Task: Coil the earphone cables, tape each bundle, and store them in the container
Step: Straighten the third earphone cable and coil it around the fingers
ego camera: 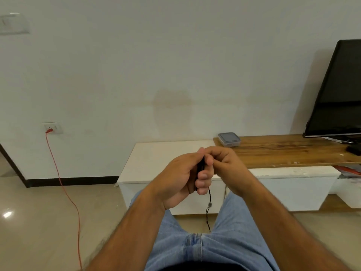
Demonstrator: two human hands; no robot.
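A black earphone cable (209,207) is gathered into a bundle inside my left hand (181,178), whose fingers curl around it. My right hand (224,163) pinches the top of the same bundle with thumb and fingertips, touching the left hand. A loose end of the cable with a small grey piece hangs down between my knees. The bundle itself is mostly hidden by my fingers. A clear plastic container (229,139) with a grey lid sits shut on the wooden shelf top, beyond my hands. No tape is visible.
A low white cabinet (156,163) stands against the wall, with a wooden top (293,151) on its right part. A dark TV (340,94) stands at the right. A red cord (64,182) runs from a wall socket down across the floor at left.
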